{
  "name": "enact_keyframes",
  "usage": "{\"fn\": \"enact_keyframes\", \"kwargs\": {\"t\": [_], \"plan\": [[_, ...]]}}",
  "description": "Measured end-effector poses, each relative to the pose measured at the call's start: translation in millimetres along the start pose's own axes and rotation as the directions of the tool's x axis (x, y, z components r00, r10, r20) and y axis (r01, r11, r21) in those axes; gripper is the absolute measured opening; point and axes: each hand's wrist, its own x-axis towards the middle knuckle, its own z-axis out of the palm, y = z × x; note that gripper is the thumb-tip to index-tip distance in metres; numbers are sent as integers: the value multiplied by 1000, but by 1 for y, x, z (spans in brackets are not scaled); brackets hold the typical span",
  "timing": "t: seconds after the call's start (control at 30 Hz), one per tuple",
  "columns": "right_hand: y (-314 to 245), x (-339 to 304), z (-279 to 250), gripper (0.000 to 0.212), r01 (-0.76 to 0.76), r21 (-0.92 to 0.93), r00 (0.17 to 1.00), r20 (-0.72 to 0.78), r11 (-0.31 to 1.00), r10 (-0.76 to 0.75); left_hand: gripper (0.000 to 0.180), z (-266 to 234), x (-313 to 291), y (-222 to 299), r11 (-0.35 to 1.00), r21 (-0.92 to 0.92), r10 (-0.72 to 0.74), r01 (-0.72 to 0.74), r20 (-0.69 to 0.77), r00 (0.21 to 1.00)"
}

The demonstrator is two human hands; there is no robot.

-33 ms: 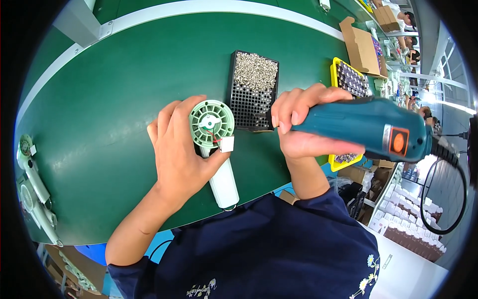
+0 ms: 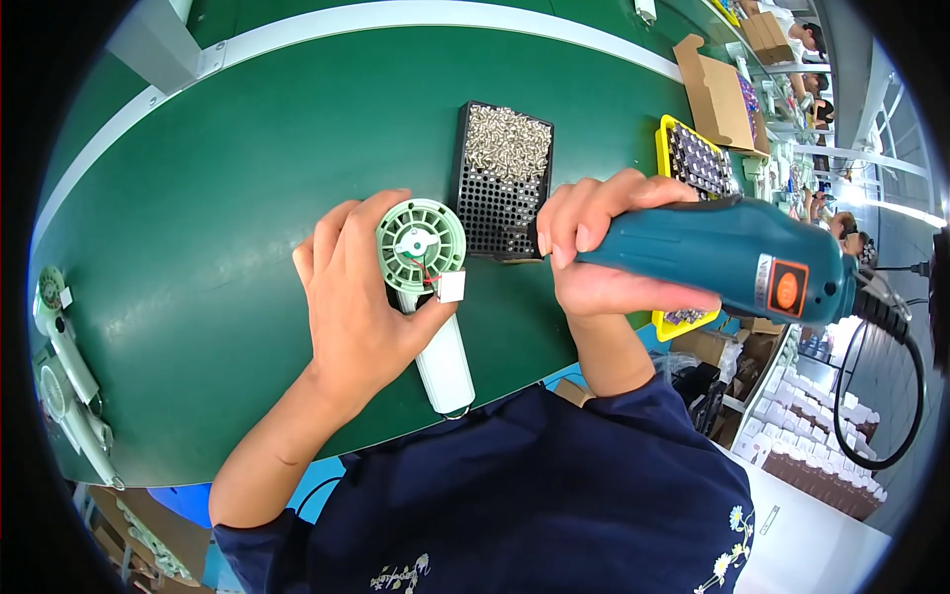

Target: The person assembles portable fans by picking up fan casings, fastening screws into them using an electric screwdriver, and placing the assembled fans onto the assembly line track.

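Observation:
My left hand point(image 2: 346, 287) is wrapped round a handheld fan point(image 2: 447, 366), with a pale green spoked round head and a white handle. The head faces up, with red and dark wires and a small white square piece point(image 2: 451, 286) at its lower right. My right hand point(image 2: 614, 247) grips a teal electric screwdriver point(image 2: 683, 247), lying almost level and pointing left. Its nose is by the right edge of a black screw tray point(image 2: 462, 148); its bit cannot be made out. Small silver screws point(image 2: 508, 144) heap at the tray's far end, above rows of holes.
Yellow trays of small metal parts point(image 2: 664, 148) and an open cardboard box point(image 2: 712, 94) stand at the right. More fan bodies point(image 2: 71, 361) lie at the left table edge. A black cable point(image 2: 922, 396) loops from the screwdriver. Other people sit far right.
The screwdriver and my right hand have shifted very slightly left, and the cable has swung a little. My left hand and the handheld fan stay put.

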Motion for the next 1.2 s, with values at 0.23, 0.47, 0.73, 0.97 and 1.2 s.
{"fn": "enact_keyframes", "kwargs": {"t": [0.23,0.47,0.73,0.97,1.2], "plan": [[-19,15,17,95,15,10,1000,-21,1000,-15,65,-1,-4,-2,998,-41,-52,52,-8,999],[-44,37,59,86,39,118,992,118,992,-53,66,-1,-2,-1,998,-49,-26,25,-14,1000],[-12,40,82,98,-76,161,985,166,984,49,68,-1,-4,-3,995,-89,-56,55,-15,998],[0,31,86,99,-162,174,984,95,971,147,67,-5,-5,-1,992,-85,-90,92,27,996],[-7,35,83,101,-133,43,957,266,990,116,66,-1,-2,-2,996,-65,-57,57,-4,998]]}}
